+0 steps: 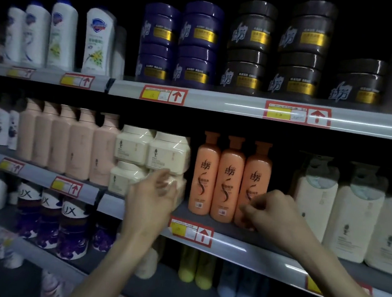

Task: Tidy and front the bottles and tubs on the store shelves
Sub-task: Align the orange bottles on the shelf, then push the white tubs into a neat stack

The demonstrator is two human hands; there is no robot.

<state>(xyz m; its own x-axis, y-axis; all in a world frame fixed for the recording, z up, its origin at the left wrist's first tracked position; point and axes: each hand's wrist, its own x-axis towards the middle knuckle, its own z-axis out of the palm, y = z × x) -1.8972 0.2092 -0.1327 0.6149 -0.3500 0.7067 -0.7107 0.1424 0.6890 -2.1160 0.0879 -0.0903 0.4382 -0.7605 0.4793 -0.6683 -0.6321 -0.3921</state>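
Observation:
On the middle shelf [240, 246] stand three orange bottles [228, 177] side by side. To their left are cream tubs [152, 149] stacked two high. My left hand [154, 197] is in front of the lower right cream tub, fingers apart and curled toward it; contact is blurred. My right hand [272, 213] is at the base of the rightmost orange bottle [257, 173], with fingers bent against its lower front. Whether it grips the bottle is unclear.
Pink pump bottles [71, 141] stand left of the tubs, cream pump bottles [337, 210] to the right. The top shelf holds white bottles [62, 37], purple tubs [178, 43] and dark brown tubs [276, 48]. Purple-and-white bottles [49, 220] fill the lower shelf.

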